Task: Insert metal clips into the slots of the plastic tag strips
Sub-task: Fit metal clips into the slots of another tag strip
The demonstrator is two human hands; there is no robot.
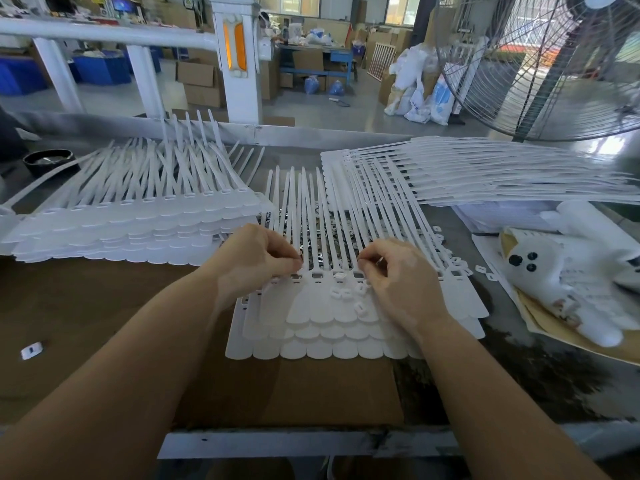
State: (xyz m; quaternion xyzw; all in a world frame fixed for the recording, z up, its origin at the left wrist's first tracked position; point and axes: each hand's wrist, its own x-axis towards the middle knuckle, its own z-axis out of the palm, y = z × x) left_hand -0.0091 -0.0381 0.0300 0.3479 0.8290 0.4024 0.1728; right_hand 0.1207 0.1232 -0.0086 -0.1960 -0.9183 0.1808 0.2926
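"Metal, a tiny shiny clip [380, 260], is pinched in the right hand [398, 271], just above the flat white plastic tag strips [322, 306]."

"And the left hand [256, 258]?"

"Its fingertips are pressed together at a slot; I can't tell what's inside. Loose little white plastic pieces [341, 293] lie below. A crooked push could drop the clip."

Even daylight is filling the workshop, with wide-angle bending at the edges.

Light is coming in from the windows [398, 6] at the back and glaring off the floor [311, 109]; the white tag strips [138, 216] are washing out, nearly losing detail. Shadows under the hands are staying soft. The railing [104, 36] and fan [540, 64] are bowing and blurring slightly near the frame's borders.
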